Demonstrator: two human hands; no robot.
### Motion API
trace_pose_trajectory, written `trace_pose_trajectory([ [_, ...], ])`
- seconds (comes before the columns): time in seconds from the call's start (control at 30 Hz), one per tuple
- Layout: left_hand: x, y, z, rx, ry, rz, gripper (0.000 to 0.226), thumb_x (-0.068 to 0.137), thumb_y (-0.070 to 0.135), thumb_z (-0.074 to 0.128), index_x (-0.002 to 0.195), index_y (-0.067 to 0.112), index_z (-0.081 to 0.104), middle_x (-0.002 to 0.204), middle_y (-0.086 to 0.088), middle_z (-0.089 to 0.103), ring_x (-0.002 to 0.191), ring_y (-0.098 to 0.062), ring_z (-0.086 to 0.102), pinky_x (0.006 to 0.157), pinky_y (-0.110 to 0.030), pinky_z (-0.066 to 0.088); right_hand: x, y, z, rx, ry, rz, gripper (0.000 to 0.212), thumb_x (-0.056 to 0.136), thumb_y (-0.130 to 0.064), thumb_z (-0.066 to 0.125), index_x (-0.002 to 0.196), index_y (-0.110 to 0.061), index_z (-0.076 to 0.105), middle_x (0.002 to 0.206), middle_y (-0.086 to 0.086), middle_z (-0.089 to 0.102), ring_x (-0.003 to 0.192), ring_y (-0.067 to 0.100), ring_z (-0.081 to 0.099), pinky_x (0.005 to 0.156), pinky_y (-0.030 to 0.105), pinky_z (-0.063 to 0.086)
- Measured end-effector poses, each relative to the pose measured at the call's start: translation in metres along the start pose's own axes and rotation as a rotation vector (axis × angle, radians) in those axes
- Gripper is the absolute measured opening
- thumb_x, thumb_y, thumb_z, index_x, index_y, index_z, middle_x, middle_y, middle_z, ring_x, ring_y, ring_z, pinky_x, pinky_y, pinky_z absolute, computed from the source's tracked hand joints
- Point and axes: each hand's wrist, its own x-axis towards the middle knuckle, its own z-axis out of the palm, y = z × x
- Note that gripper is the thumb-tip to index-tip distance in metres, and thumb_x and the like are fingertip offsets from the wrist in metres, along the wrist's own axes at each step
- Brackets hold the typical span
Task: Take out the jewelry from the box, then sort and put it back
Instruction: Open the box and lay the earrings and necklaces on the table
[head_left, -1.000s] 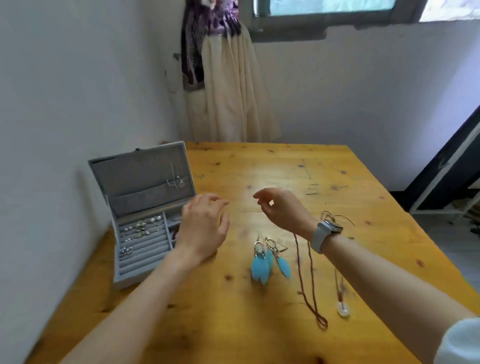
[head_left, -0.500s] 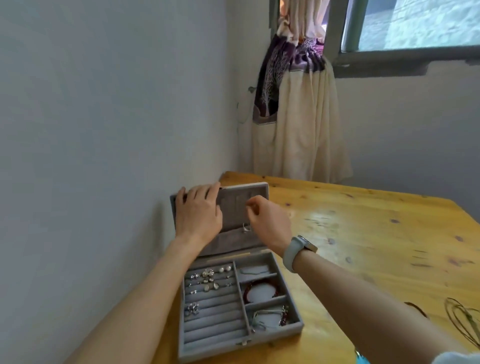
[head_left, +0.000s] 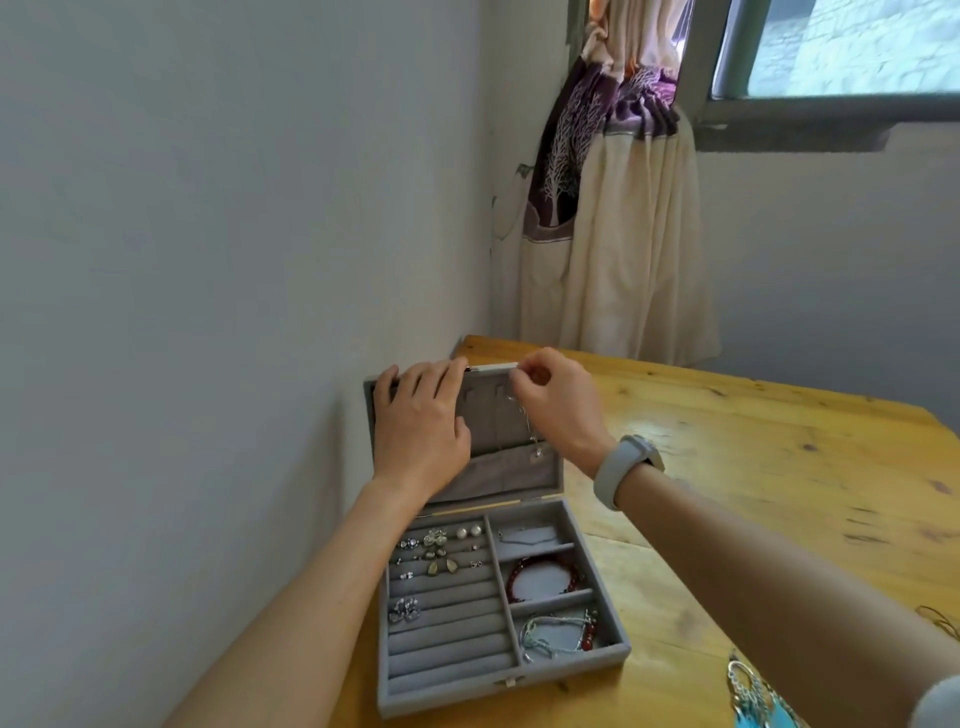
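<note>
Box (head_left: 618, 652): grey, open, on the wooden counter (head_left: 779, 467) against the wall; lid (head_left: 493, 436) upright, under both hands.
Left hand (head_left: 421, 421): palm flat on the lid's inner face, fingers straight and hooked over its top edge; grips nothing.
Right hand (head_left: 558, 400): just right of the left hand, at the lid's top edge; fingertips drawn together, pinching the upper end of a thin chain (head_left: 527, 426).
Chain: hangs from the right hand down the lid lining, small pendant at its low end.
Earrings (head_left: 441, 553): small pairs in the ring rolls, below the left wrist.
Tray, right column, below the right wrist: fine chain in the far cell, red bead bracelet (head_left: 543, 569) in the middle cell, cord bracelet (head_left: 558, 631) in the near cell.
Feather earrings (head_left: 753, 699): blue, on the counter under the right forearm, well apart from the box.
Watch (head_left: 626, 465): grey band, right wrist.
</note>
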Motion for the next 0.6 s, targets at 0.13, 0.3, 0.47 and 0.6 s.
trace_pose_trajectory([
  [0.13,0.003,0.002,-0.010,-0.012,-0.131,-0.039,0.059,0.086,0.026,0.046,0.141,0.021,0.026,0.143,0.002,0.035,0.132,-0.016,0.027,0.112,-0.039,0.005,0.010,-0.030,-0.031,0.216,-0.050,-0.030,0.005,0.087,-0.015,0.054,0.087,-0.011,0.058,0.077,0.000,0.058,0.072,0.011,0.053,0.066,0.020,0.044],
  [0.3,0.010,0.014,-0.037,-0.388,-0.096,-0.149,0.050,0.088,0.016,0.048,0.137,0.016,0.037,0.144,0.001,0.038,0.132,-0.014,0.031,0.113,-0.035,0.015,0.004,-0.064,-0.069,0.361,-0.098,-0.074,0.004,0.088,-0.009,0.053,0.086,-0.008,0.055,0.068,0.001,0.059,0.064,0.014,0.057,0.069,0.028,0.051],
  [0.47,-0.010,0.057,-0.085,-1.112,-0.086,-0.297,0.035,0.089,0.003,0.049,0.122,0.014,0.055,0.122,0.004,0.056,0.116,-0.005,0.048,0.093,-0.011,0.036,-0.028,-0.088,-0.110,0.405,-0.125,-0.126,0.008,0.087,-0.007,0.056,0.079,-0.011,0.056,0.066,0.003,0.059,0.059,0.010,0.055,0.061,0.020,0.050],
  [0.6,-0.056,0.093,-0.114,-1.405,-0.232,-0.258,0.032,0.091,0.006,0.050,0.120,0.015,0.056,0.118,0.004,0.061,0.108,-0.003,0.056,0.086,-0.007,0.043,-0.076,-0.090,-0.141,0.372,-0.210,-0.091,0.010,0.085,-0.011,0.059,0.077,-0.016,0.060,0.066,0.001,0.059,0.063,0.010,0.056,0.063,0.022,0.050],
])
